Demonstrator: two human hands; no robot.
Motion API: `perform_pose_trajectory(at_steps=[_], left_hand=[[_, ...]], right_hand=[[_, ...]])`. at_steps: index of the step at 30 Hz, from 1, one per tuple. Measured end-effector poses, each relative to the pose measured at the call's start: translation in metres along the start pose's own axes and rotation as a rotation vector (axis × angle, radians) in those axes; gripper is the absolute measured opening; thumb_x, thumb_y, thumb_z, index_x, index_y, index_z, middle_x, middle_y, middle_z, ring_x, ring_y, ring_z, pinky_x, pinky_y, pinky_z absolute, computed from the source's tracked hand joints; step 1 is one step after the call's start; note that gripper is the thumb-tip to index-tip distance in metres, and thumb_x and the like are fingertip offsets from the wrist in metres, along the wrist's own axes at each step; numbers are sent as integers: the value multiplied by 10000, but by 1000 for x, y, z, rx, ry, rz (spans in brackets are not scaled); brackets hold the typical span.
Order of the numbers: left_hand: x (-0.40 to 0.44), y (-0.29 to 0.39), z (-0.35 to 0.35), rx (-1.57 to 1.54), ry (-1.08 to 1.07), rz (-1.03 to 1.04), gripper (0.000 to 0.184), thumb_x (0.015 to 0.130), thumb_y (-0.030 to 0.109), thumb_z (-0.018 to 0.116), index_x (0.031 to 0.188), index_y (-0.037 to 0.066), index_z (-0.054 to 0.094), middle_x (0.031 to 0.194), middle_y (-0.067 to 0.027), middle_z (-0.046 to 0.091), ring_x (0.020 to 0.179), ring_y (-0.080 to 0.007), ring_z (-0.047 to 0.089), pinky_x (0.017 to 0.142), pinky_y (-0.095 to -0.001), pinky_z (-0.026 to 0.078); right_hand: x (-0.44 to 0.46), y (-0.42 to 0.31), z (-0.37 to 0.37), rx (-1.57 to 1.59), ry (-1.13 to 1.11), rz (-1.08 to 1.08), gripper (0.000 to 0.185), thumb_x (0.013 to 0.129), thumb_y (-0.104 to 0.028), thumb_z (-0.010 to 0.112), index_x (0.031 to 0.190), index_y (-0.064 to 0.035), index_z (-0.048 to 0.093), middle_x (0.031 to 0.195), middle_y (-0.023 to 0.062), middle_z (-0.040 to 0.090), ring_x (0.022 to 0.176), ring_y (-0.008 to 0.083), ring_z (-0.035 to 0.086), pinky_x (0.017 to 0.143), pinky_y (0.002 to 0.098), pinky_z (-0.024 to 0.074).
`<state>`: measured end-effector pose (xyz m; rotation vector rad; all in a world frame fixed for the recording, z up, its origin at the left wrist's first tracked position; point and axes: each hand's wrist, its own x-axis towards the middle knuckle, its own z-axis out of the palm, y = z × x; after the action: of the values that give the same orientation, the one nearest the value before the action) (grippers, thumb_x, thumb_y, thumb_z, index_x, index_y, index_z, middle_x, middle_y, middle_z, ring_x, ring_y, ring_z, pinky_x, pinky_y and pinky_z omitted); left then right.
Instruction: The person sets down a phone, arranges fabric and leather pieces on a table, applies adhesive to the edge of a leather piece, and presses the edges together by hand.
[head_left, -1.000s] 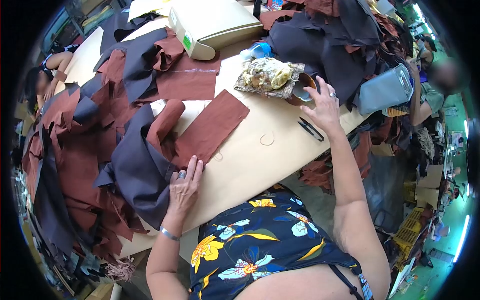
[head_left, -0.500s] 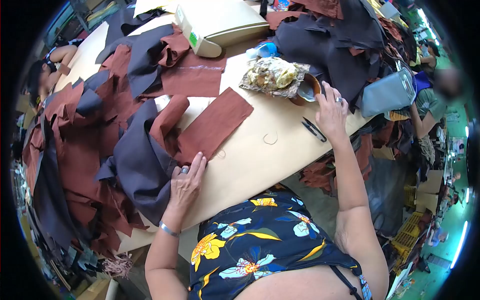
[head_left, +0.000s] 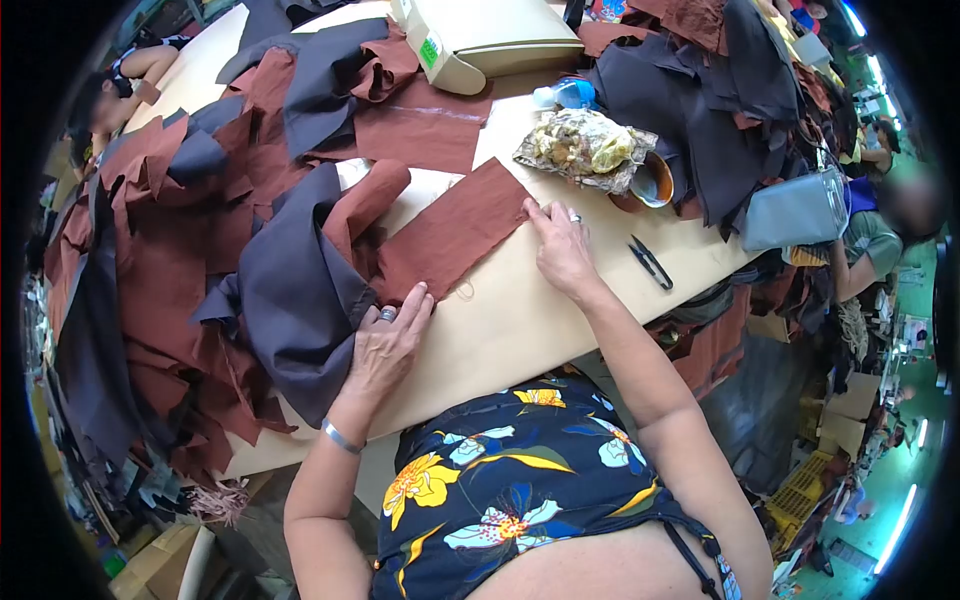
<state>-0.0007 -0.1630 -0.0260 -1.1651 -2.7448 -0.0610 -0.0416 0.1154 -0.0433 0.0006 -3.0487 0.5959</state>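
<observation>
A flat brown cloth strip (head_left: 455, 225) lies slantwise on the pale table (head_left: 500, 310). My left hand (head_left: 392, 338) rests at its lower left edge, fingers stretched out on the cloth. At the strip's right corner, my right hand (head_left: 562, 245) pinches the edge between thumb and fingers. A dark, bunched cloth (head_left: 290, 290) lies left of my left hand. Black thread snips (head_left: 651, 263) are to the right of my right hand. Beyond it stand a brown bowl (head_left: 655, 182) and a crumpled yellowish bundle (head_left: 585, 148).
Heaps of brown and dark cloth (head_left: 170, 290) cover the left side, with more dark cloth (head_left: 690, 110) at the back right. A cardboard box (head_left: 500, 40) sits at the back. A grey case (head_left: 795, 212) lies at the right edge. People are at both sides.
My right hand has moved left from the bowl to the brown strip's corner and closed on it. My left hand stays at the strip's lower edge. The view has shifted.
</observation>
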Motion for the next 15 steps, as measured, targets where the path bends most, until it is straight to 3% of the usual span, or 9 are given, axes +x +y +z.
perform_pose_trajectory(at_steps=[3, 6, 12, 15], left_hand=[[0, 0, -2, -2, -12, -6, 436, 748, 99, 502, 1179, 57, 551, 1267, -61, 520, 692, -157, 566, 663, -314, 434], [0, 0, -3, -14, -16, -10, 424, 747, 99, 503, 1166, 59, 556, 1260, -63, 527, 703, -159, 573, 671, -315, 441], [-1, -1, -2, -33, 3, -15, 413, 743, 97, 511, 1151, 59, 559, 1252, -68, 532, 712, -166, 585, 679, -322, 459], [-1, -1, -3, -50, 4, -22, 411, 742, 96, 515, 1149, 59, 560, 1255, -68, 530, 715, -168, 592, 679, -326, 466]], right_hand=[[3, -3, 8, -307, 92, -56, 463, 795, -43, 476, 1257, -11, 455, 997, 109, 513, 974, 259, 498, 790, 408, 395], [1, -12, 13, -532, 99, -85, 394, 817, -96, 471, 1193, 18, 480, 991, 102, 514, 955, 229, 509, 761, 388, 378], [-8, -20, 1, -594, -33, -131, 377, 832, -136, 472, 1186, -6, 489, 970, 75, 523, 921, 199, 527, 755, 401, 365], [3, 2, -4, -560, 128, -224, 451, 803, -90, 474, 1250, -36, 460, 931, 78, 515, 904, 222, 530, 739, 400, 360]])
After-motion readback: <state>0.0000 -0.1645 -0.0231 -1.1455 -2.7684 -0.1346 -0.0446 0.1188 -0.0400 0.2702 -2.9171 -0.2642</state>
